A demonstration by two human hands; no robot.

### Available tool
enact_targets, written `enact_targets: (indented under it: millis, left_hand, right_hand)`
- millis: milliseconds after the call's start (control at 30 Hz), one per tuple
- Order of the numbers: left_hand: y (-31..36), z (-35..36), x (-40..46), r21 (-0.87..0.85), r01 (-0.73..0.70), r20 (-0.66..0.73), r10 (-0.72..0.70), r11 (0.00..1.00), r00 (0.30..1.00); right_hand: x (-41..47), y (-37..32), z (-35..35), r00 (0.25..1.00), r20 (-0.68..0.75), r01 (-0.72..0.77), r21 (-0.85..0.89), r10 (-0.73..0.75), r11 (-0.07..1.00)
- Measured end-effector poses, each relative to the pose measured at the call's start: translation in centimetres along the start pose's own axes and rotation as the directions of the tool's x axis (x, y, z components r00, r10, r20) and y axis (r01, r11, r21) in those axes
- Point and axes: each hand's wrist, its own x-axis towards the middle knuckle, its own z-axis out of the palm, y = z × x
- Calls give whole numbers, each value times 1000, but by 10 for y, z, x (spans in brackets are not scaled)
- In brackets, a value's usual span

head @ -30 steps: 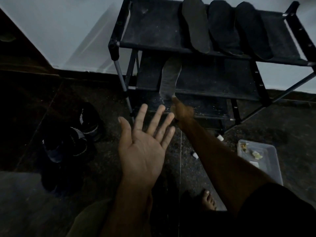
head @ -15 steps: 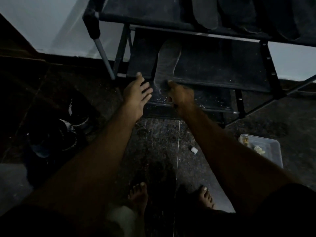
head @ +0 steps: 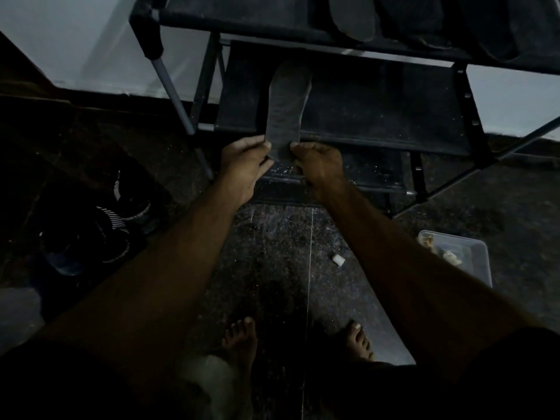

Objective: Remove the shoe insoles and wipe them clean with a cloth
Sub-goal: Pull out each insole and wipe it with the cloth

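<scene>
One grey insole (head: 286, 110) lying on the middle shelf (head: 378, 122) of a dark shoe rack (head: 468, 116), long axis running front to back, near end overhanging the shelf edge, left hand (head: 242, 165) and right hand (head: 318, 166) each pinching that end, three dark insoles (head: 351, 18) on the top shelf, shoes (head: 115, 225) on the floor at left.

There was just one camera, and it sat on the person's head. It looked forward and down, past both arms to the floor (head: 272, 244) and the bare feet (head: 239, 341) at the bottom edge. The shoe rack (head: 363, 122) filled the top and was close. The wide lens bent the edges. The room was dark. No second view shared the scene.
</scene>
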Motion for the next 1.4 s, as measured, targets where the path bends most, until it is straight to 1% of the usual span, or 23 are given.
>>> enact_targets:
  millis: [200,267,367,467,600,733,800,867,967,1100,1200,1300,1333,1400]
  left_hand:
    - [3,-2,-43,-53,-14,71,17,999,997]
    - [7,-1,-63,-95,-5,89,14,995,996]
    - [12,-1,-98,-157,32,110,-15,987,994]
    - [13,-1,-129,-208,89,172,-53,974,984]
    - [15,-4,-169,-308,143,220,-75,941,973]
    - [13,-4,-203,-423,194,311,-59,885,949]
    - [12,-8,-219,-464,231,367,-52,855,929]
    - [11,-12,-236,-480,270,441,-37,834,897]
    - [7,-21,-249,-510,295,527,23,808,850]
    - [5,-33,-254,-565,301,584,114,768,804]
    - [6,-38,-256,-591,284,588,163,755,792]
    - [9,-43,-259,-608,302,612,191,734,767]
    - [10,-44,-260,-612,305,619,202,730,759]
    - [9,-45,-262,-617,313,631,216,722,746]
  right_hand:
    - [-39,-10,-19,999,42,30,44,-31,999]
    - [-57,-16,-28,997,62,36,29,-38,999]
    - [-93,-25,-40,996,64,59,7,-59,998]
    - [-130,-31,-50,993,95,67,38,-71,997]
    - [-187,-37,-64,985,143,92,47,-98,995]
    - [-239,-38,-77,971,177,161,23,-162,987]
    - [-262,-34,-83,967,205,147,25,-149,989]
    - [-282,-27,-89,965,234,123,-7,-118,992]
    - [-308,-17,-96,957,274,116,-73,-92,991]
    - [-333,-8,-102,950,303,115,-120,-74,986]
    - [-344,-3,-105,944,323,132,-197,-63,971]
    - [-351,0,-107,947,302,192,-250,-112,949]
    - [-353,0,-107,955,267,199,-257,-129,946]
    - [-354,-3,-110,977,144,189,-232,-158,954]
